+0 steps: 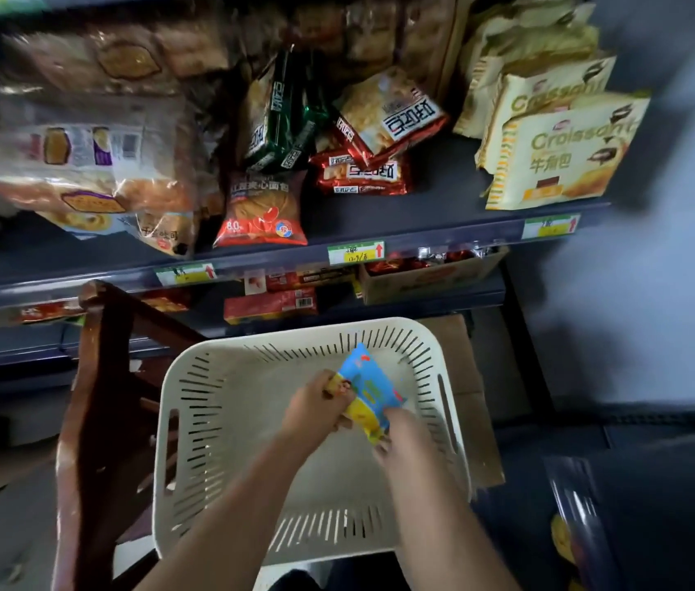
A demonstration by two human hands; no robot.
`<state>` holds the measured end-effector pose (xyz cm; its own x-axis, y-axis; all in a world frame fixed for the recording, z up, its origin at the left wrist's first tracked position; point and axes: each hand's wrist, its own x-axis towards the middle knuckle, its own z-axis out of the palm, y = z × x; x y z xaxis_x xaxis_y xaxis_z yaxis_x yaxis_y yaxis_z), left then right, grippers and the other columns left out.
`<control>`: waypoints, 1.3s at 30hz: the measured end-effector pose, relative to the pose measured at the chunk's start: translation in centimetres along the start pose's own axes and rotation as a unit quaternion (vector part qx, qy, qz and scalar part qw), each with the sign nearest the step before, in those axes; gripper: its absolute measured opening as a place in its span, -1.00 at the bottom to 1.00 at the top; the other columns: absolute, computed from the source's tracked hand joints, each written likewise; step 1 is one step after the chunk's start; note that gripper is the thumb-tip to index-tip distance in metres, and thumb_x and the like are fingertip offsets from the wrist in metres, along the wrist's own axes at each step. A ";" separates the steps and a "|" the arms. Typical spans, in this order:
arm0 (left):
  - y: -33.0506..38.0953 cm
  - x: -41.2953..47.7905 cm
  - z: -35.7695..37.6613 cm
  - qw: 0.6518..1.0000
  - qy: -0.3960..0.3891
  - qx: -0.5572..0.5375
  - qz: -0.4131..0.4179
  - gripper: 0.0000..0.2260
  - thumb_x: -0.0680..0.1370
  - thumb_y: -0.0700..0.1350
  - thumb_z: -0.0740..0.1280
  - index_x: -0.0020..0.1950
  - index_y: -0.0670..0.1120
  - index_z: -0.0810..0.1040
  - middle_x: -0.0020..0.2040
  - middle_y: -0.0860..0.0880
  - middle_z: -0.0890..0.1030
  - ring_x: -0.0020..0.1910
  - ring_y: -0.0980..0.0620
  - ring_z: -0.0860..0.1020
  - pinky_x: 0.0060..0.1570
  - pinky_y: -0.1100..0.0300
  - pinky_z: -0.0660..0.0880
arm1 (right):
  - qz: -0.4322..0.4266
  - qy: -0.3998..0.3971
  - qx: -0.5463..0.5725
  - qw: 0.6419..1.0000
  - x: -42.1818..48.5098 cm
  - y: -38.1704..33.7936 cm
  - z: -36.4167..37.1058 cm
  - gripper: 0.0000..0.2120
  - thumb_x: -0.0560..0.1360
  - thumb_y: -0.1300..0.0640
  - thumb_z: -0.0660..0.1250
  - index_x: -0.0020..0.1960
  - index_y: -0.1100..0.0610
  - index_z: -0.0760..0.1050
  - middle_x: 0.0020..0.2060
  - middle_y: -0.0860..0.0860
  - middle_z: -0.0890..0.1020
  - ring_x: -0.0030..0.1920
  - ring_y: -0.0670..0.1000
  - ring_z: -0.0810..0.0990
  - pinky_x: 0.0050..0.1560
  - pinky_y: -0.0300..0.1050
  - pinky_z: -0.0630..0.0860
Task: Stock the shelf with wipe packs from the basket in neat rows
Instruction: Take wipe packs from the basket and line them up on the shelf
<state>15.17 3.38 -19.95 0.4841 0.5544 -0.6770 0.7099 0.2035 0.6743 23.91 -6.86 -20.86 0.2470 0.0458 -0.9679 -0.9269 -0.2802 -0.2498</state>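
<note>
A blue and yellow wipe pack (pixel 369 388) sits tilted inside the cream slotted basket (pixel 192 424) at the lower middle. My left hand (pixel 316 405) grips the pack's left end. My right hand (pixel 405 437) holds its lower right edge from the near side. No other pack shows in the basket. The dark shelf (pixel 422 226) runs across above the basket, with a bare patch between the red snack packs and the croissant bags.
Bread bags (pixel 94 155) fill the shelf's left. Red and green snack packs (pixel 337 134) lie in the middle, croissant bags (pixel 559 151) on the right. A brown wooden chair (pixel 98 398) stands under and left of the basket. A cardboard box (pixel 426 279) sits on the lower shelf.
</note>
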 end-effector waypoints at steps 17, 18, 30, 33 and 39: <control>7.8 -22.3 -7.1 0.957 0.084 -0.148 0.233 -0.89 0.58 -0.26 0.40 -0.02 -0.05 0.62 -0.18 -0.01 0.71 -0.19 0.00 0.65 -0.20 0.15 0.57 | -0.476 -0.001 0.035 0.879 -23.3 3.5 -7.6 -0.83 0.49 0.29 0.50 0.07 0.18 0.67 -0.16 -0.02 0.77 -0.10 -0.04 0.74 -0.12 -0.19 0.60; 8.0 -23.9 -7.1 0.953 0.077 -0.150 0.251 -0.90 0.58 -0.26 0.41 -0.02 -0.05 0.62 -0.16 -0.02 0.71 -0.16 -0.02 0.65 -0.18 0.14 0.57 | -0.501 0.007 0.039 0.865 -25.0 4.4 -8.5 -0.84 0.49 0.28 0.50 0.05 0.15 0.68 -0.13 0.00 0.77 -0.08 -0.01 0.74 -0.09 -0.15 0.62; 7.2 -49.2 -0.2 0.880 -0.166 -0.109 0.431 -0.92 0.56 -0.29 0.41 -0.08 -0.13 0.61 -0.19 -0.06 0.70 -0.20 0.03 0.61 -0.13 0.12 0.51 | -0.655 0.209 0.093 0.720 -46.0 23.1 -27.4 -0.85 0.54 0.25 0.44 0.02 0.02 0.66 -0.12 -0.14 0.73 -0.09 -0.16 0.69 -0.04 -0.11 0.63; 6.4 -55.0 4.0 0.845 -0.236 -0.078 0.474 -0.92 0.56 -0.30 0.42 -0.11 -0.16 0.60 -0.21 -0.06 0.68 -0.22 0.09 0.60 -0.14 0.20 0.52 | -0.659 0.281 0.130 0.685 -49.8 28.0 -33.3 -0.82 0.54 0.25 0.44 0.05 0.00 0.67 -0.07 -0.15 0.74 -0.02 -0.12 0.70 0.08 0.00 0.64; 4.0 -67.1 14.2 0.787 -0.345 -0.062 0.507 -0.83 0.55 -0.33 0.43 0.10 -0.20 0.54 -0.20 -0.12 0.71 -0.17 0.04 0.67 -0.09 0.18 0.59 | -0.648 0.394 0.186 0.625 -55.5 38.4 -45.5 -0.81 0.55 0.24 0.46 0.02 -0.04 0.66 -0.09 -0.18 0.74 -0.03 -0.17 0.70 0.10 -0.05 0.64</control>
<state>-7.22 -44.46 23.92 0.9627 -0.0799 0.2585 -0.2561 0.0395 0.9658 -12.50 -63.72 24.46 0.7852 -0.5241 0.3298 0.2290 -0.2491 -0.9410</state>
